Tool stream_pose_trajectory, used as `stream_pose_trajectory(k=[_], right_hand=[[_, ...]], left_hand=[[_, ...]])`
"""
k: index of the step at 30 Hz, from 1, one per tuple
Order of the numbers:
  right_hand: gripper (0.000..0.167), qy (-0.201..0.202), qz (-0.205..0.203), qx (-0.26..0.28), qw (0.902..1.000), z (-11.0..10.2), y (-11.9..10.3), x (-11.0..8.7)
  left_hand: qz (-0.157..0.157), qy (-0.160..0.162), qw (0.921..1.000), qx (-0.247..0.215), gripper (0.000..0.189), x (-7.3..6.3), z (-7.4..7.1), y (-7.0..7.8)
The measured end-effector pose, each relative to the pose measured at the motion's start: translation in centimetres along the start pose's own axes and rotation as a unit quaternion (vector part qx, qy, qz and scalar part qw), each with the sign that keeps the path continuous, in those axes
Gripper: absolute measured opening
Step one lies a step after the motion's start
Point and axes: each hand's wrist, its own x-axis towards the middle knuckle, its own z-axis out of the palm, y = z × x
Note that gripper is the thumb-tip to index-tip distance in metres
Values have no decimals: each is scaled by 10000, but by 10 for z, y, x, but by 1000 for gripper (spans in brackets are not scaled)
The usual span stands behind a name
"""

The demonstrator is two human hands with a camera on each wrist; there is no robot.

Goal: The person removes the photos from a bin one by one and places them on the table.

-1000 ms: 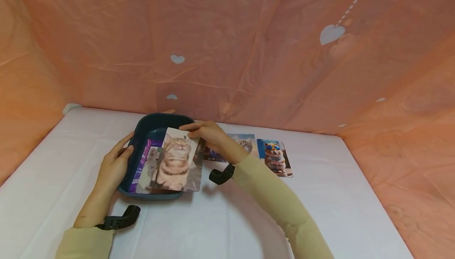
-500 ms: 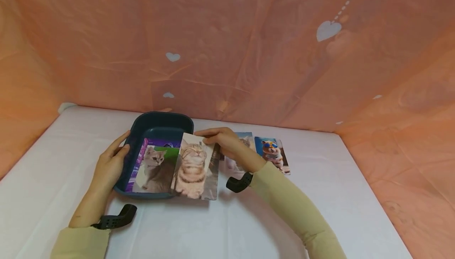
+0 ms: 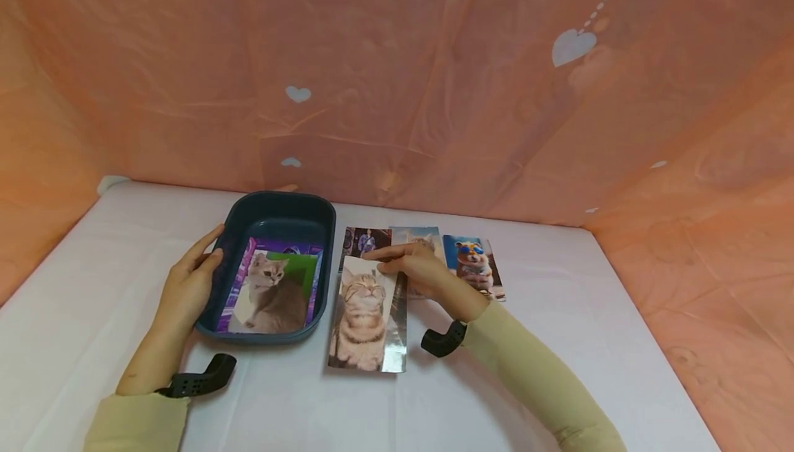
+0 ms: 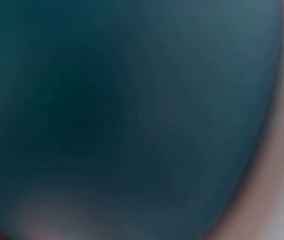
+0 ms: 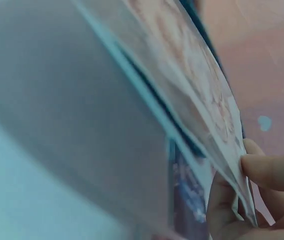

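Note:
My right hand (image 3: 422, 269) pinches the top edge of a picture card (image 3: 362, 324) that shows a striped cat with closed eyes. The right wrist view has the thumb (image 5: 272, 172) on the card's face and fingers behind it. This card is tilted over the table, to the right of a dark blue plastic tray (image 3: 279, 207). My left hand (image 3: 189, 286) holds the tray's left side, thumb at the rim. Inside the tray, a card with a grey cat on green (image 3: 276, 300) lies over a purple card (image 3: 247, 259). Blurred tray wall (image 4: 131, 110) fills most of the left wrist view.
Behind the right hand lie more cards on the white table (image 3: 298, 404): a dark one with a standing figure (image 3: 367, 238), a kitten card (image 3: 418, 235), and a hamster in sunglasses (image 3: 474, 266). An orange cloth wall (image 3: 397, 94) stands close behind.
My right hand has carried the striped-cat card from over the tray rightward and nearer to me, uncovering the grey-cat card and the dark card. My left hand stays on the tray.

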Motion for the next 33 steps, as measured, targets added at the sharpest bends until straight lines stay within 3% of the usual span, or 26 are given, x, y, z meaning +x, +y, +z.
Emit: stream_pose_trajectory(k=[5, 10, 20, 33], right_hand=[[36, -7, 91, -215, 9997, 1, 12, -2], [34, -68, -45, -772, 9970, 7, 21, -2], [29, -172, -351, -1325, 9904, 16, 27, 0], [28, -136, -681, -1415, 9875, 18, 28, 1]], left_hand=[[-20, 19, 10000, -36, 51, 0, 0, 0], [-51, 35, 9999, -94, 51, -1, -1, 0], [-14, 4, 9999, -104, 51, -1, -1, 0], [-59, 34, 9999, -124, 51, -1, 0, 2]])
